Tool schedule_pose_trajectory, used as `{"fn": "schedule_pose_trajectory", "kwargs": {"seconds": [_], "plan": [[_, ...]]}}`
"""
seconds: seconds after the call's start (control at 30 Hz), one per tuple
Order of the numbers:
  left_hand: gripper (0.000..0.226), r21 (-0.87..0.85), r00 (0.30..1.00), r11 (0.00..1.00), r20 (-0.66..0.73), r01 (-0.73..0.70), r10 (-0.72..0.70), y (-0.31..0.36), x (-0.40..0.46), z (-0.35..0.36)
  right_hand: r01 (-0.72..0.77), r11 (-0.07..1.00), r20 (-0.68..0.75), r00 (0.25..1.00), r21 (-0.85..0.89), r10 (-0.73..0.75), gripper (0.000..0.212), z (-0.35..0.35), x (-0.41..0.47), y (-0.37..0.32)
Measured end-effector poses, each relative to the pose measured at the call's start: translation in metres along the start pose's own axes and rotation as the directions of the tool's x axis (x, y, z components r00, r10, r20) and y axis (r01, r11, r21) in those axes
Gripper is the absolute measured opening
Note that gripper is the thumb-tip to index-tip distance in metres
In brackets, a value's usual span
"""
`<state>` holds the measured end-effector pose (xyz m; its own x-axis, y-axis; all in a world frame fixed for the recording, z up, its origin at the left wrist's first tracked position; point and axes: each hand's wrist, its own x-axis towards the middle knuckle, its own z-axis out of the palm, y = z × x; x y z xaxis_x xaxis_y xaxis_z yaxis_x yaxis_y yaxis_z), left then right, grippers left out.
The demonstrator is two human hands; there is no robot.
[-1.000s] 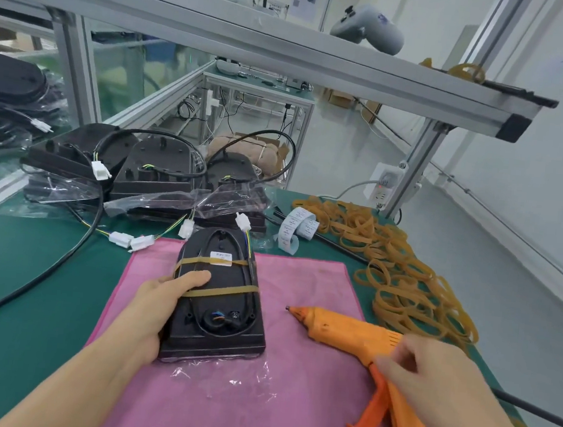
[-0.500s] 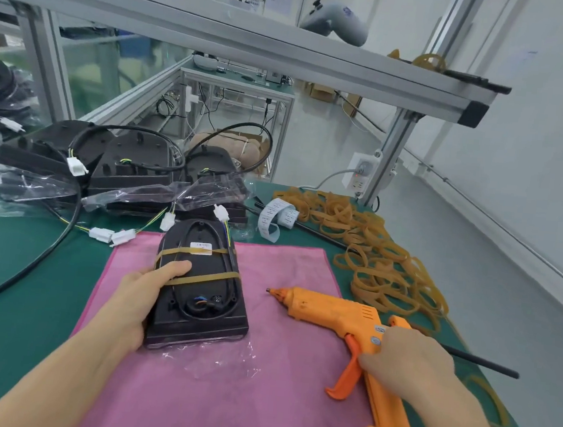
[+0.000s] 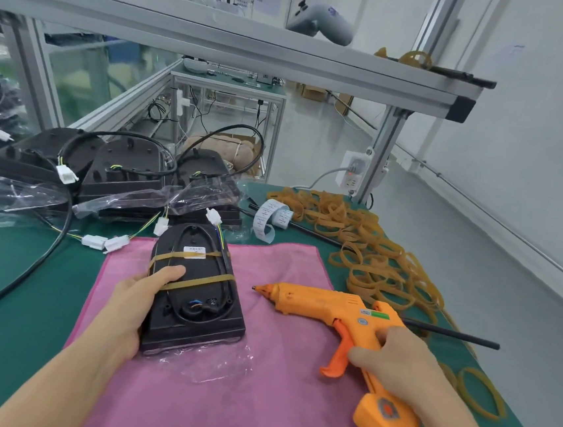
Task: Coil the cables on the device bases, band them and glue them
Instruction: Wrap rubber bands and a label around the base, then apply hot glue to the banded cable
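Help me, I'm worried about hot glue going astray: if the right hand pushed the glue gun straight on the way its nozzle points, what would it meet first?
Probably the black device base held by the left hand; only bare pink cloth lies between, though depth is unclear.

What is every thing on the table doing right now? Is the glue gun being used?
glue gun: lying on the cloth, not gluing yet
right hand: gripping its handle
device base: flat on the cloth, cable coiled, two bands on
left hand: holding the base's side, thumb on top
pink cloth: spread flat
rubber bands: loose pile
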<state>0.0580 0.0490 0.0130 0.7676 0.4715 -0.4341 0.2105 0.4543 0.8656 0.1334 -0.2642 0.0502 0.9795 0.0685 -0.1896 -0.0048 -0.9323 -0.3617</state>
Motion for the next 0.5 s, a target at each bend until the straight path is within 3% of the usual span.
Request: {"fn": "schedule_pose_trajectory", "kwargs": {"seconds": [0.1, 0.27, 0.33, 0.43, 0.5], "plan": [[0.031, 0.003, 1.0, 1.0, -0.002, -0.001, 0.001, 0.0, 0.0, 0.0, 0.065, 0.989, -0.022, 0.998, 0.132, -0.063, 0.044, -0.005, -0.001, -0.001], [0.031, 0.014, 1.0, 1.0, -0.006, -0.001, 0.001, 0.0, 0.003, 0.0, 0.31, 0.902, -0.157, 0.949, 0.3, -0.273, 0.038, -0.03, 0.001, -0.032], [0.031, 0.015, 1.0, 1.0, -0.001, -0.001, 0.001, 0.0, 0.005, 0.0, 0.33, 0.813, -0.11, 0.942, 0.48, -0.318, 0.027, -0.037, 0.003, -0.053], [0.032, 0.017, 1.0, 1.0, 0.018, 0.008, -0.008, 0.0, 0.005, -0.001, 0.209, 0.601, 0.057, 0.918, 0.771, -0.393, 0.012, -0.039, 0.003, -0.081], [0.031, 0.01, 1.0, 1.0, 0.029, 0.01, -0.01, 0.0, 0.005, -0.002, 0.142, 0.468, 0.111, 0.874, 0.872, -0.473, 0.007, -0.033, 0.004, -0.095]]}}
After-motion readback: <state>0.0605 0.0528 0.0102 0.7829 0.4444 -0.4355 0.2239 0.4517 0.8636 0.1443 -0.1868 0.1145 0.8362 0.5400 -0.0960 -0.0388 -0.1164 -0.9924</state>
